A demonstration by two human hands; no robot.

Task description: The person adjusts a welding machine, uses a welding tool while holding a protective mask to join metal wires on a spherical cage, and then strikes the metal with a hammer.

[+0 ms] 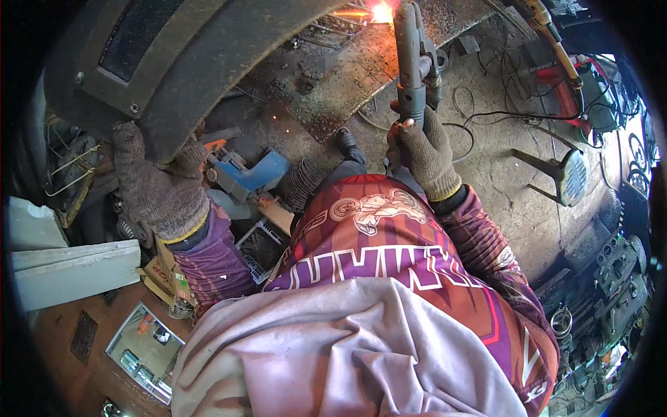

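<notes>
Holding welding clamp in right hand, long axis pointed nearly straight forward across worktop's right edge. Wrapped at near end by curled fingers, jutting beyond them. Gripping face shield by lower edge in left hand.

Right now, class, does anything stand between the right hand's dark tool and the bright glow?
Nothing visible does. In this view, the dark tool, gripped in the right hand, reaches up beside the bright glow. The curved shield in the left hand lies leftward, its edge short of the glow.
</notes>
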